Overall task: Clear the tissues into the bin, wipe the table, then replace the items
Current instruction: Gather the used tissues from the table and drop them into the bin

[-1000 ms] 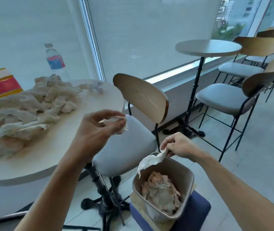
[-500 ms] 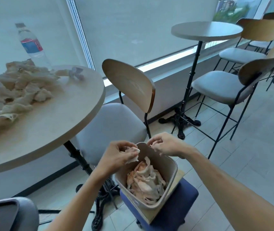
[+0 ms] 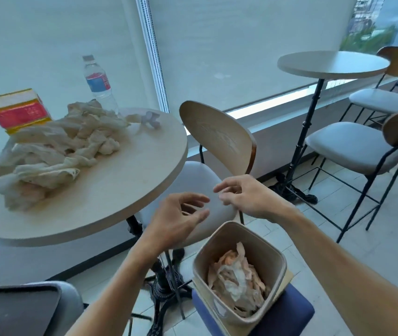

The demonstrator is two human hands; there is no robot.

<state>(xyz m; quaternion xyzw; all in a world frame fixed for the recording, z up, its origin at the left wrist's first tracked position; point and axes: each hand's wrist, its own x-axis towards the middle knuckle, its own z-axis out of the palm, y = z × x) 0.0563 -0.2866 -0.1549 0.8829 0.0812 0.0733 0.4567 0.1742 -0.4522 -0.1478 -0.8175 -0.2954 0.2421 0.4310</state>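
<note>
No legible txt: bottle (image 3: 97, 83), box (image 3: 19, 109)

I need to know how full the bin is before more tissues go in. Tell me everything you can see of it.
The bin is a beige, smooth, plastic-looking tub with rounded corners and no lid. It sits slightly tilted on a flat tan board atop a dark blue stool, right of the round table. Crumpled white and orange-tinted tissues fill its lower part; the upper walls stay bare. Neither hand touches it.

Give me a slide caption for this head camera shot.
Both empty hands, left hand and right hand, hover above the bin of tissues while a pile of tissues waits on the round table.
</note>
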